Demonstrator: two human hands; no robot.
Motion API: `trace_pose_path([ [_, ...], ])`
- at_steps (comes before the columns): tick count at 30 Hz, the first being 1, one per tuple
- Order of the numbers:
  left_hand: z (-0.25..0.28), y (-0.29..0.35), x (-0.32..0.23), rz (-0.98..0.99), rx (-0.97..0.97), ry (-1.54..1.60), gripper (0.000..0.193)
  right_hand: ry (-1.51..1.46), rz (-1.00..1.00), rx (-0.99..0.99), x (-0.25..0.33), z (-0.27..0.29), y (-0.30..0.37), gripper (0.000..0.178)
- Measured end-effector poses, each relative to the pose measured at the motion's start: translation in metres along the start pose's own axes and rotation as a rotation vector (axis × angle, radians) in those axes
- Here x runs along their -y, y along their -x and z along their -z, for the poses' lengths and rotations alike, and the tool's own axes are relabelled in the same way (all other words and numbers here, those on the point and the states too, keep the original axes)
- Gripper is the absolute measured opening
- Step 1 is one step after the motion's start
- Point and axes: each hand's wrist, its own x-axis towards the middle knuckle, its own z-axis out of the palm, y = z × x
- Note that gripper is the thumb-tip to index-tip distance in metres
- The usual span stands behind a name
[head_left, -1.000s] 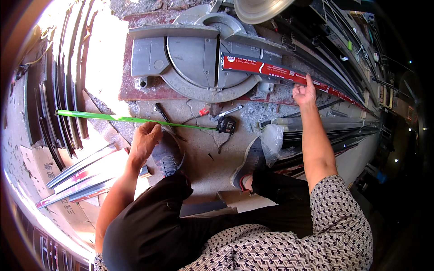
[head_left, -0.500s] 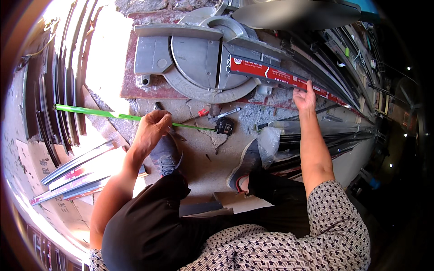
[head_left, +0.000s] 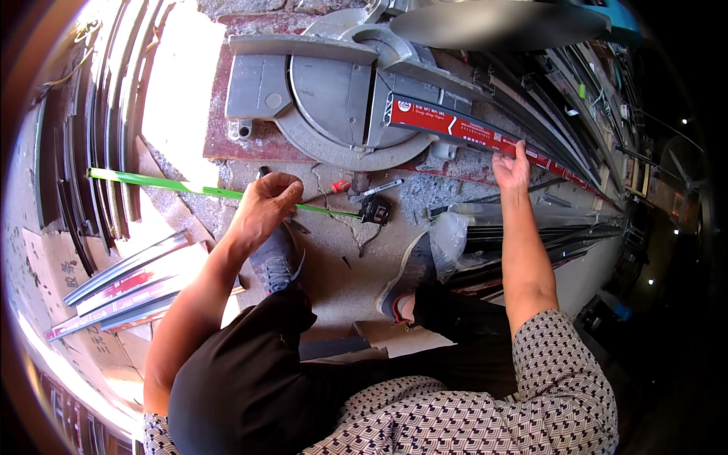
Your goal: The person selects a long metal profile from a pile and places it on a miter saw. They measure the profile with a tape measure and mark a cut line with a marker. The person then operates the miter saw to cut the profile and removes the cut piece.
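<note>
Red-faced hollow profile (head_left: 455,129) slants over R part of mitre saw table (head_left: 326,102), near end just R of the blade slot, rest running off down R; can't tell if underside touches the table. Vs 1 s ago: that end sits a bit farther R of the slot.

R hand (head_left: 512,168) at profile's near edge, abt same spot as prev: one digit up on the red face, others curled by the edge; touching, but full grip can't be told. L hand (head_left: 267,206) now farther R along the green tape blade (head_left: 163,183), closer to tape measure case (head_left: 375,210); prev it was pinching the strip. Now fingers bent, thumb near index, strip passing behind; can't tell if it's pinched. Tape still stretched L to the dark strips (head_left: 114,136), case on floor.

Red-handled screwdriver (head_left: 341,186) + marker (head_left: 387,187) lie just above case, same as prev. Round metal disc (head_left: 500,25) at top edge now shows wider, flatter, farther R than 1 s ago. Clear plastic wrap (head_left: 450,236) near R shoe (head_left: 409,277); short profiles (head_left: 133,292) on cardboard, lower L.
</note>
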Motion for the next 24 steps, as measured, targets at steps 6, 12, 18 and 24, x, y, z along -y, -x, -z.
trace_pose_path([
  [6,-0.008,-0.005,-0.003,-0.027,0.045,0.063,0.043,-0.004,-0.052,0.051,-0.011,-0.002,0.013,0.029],
  [12,-0.012,0.000,-0.016,-0.031,0.055,0.106,0.044,-0.029,-0.080,0.076,-0.050,-0.026,0.061,0.029],
  [18,-0.001,-0.001,-0.027,-0.143,-0.060,0.244,0.069,-0.053,-0.123,0.158,-0.087,-0.053,0.111,0.032],
  [24,0.010,0.000,-0.050,-0.256,-0.099,0.358,0.061,-0.036,-0.142,0.189,-0.096,-0.061,0.130,0.039],
])
